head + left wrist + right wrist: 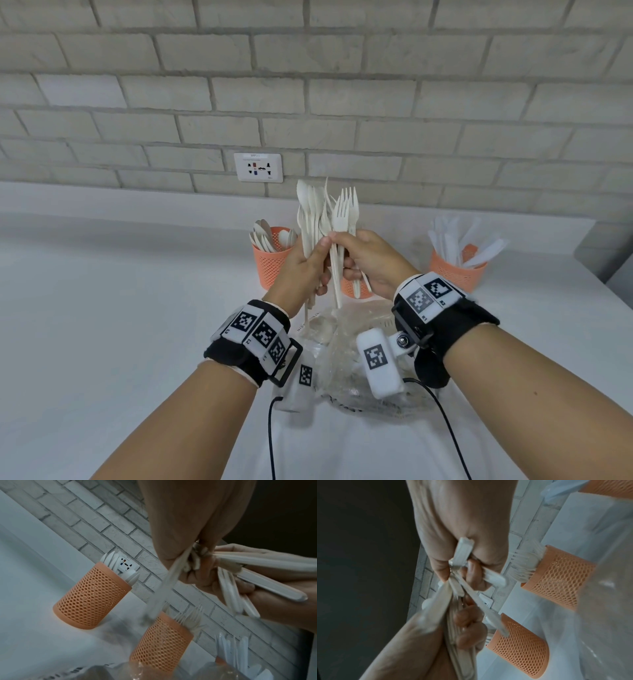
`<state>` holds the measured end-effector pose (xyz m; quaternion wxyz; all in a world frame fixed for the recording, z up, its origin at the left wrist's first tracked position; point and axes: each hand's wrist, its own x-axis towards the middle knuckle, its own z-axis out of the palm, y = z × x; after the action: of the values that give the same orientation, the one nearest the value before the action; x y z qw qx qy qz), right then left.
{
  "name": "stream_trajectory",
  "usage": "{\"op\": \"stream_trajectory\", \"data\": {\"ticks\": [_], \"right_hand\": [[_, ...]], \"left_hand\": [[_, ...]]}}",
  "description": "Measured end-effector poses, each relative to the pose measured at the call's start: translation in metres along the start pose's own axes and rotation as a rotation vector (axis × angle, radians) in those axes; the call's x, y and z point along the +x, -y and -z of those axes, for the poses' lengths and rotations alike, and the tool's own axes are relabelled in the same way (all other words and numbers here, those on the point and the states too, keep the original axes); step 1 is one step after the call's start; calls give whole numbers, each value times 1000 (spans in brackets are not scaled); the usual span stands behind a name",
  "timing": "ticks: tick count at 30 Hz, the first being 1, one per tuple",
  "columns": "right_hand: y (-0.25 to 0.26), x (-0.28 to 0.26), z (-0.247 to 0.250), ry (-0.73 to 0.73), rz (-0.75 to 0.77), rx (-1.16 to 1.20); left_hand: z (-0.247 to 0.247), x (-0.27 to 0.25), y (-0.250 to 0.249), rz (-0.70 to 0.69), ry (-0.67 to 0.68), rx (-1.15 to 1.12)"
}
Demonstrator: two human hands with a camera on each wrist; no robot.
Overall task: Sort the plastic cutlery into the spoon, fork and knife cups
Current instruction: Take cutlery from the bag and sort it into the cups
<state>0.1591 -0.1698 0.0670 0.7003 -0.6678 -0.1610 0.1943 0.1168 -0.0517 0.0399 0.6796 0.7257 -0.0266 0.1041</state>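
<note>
White counter (120, 325) below: left hand (301, 270) grips mixed spoons (310, 212), right hand (370, 260) grips forks (346, 209), at frame centre before the fork cup (159, 646). Crossed handles could snag, dropping pieces.

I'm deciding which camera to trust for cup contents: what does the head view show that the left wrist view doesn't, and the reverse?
Only the head view: both wristbands, the fork tines above the right hand, and the spoons in the left hand.
Only the left wrist view: the fork cup unobstructed, forks inside.
Both: the spoon cup, the knife cup, the wall socket.
</note>
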Motion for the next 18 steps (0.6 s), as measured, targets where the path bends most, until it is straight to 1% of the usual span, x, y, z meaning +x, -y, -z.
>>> {"op": "stream_trajectory", "data": {"ticks": [3, 5, 6, 9, 11, 14, 16, 18], "right_hand": [[1, 2, 5, 28, -9, -116], [0, 6, 14, -25, -15, -222], [1, 8, 21, -55, -23, -226], [15, 14, 48, -134, -13, 16], [26, 22, 64, -271, 61, 56], [27, 44, 75, -465, 245, 12], [21, 59, 74, -547, 315, -61], [13, 71, 69, -596, 367, -66]], "left_hand": [[1, 6, 2, 75, 1, -83], [2, 10, 3, 101, -13, -109], [4, 13, 5, 116, -34, -118], [15, 21, 9, 166, -108, -160], [22, 24, 11, 186, -114, -200], [24, 26, 10, 183, -84, -204], [23, 27, 8, 171, -72, -215], [22, 29, 5, 151, -69, -218]]}}
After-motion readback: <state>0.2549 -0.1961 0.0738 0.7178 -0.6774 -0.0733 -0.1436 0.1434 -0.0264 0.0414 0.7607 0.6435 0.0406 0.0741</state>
